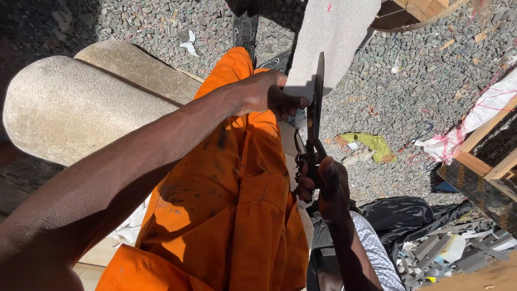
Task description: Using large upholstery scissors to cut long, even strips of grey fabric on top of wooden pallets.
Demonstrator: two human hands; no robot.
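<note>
A pair of long shears (315,116) is being gripped by the right hand (326,186), whose fingers are being wrapped closed around the dark handles low in the frame, while the blades are being pointed up and away from the body. The edge of a grey sheet (334,37) is being pinched by the left hand (269,94), which is closed on it just beside the blades; the sheet is being held upright above the knee, with its lower edge being met by the shears. The left arm is being stretched across an orange trouser leg (237,205), stained with dark smudges, and a black boot (245,29) is being rested on the gravel (409,70) beyond it. To the left, a beige padded shape (70,105) with rounded ends is being lit by strong sun. On the right, a wooden frame (484,156) is being draped with white cloth and red thread, a yellow-green scrap (371,143) is lying on the stones, and black plastic (409,215) is being heaped among grey offcuts near the lower corner.
</note>
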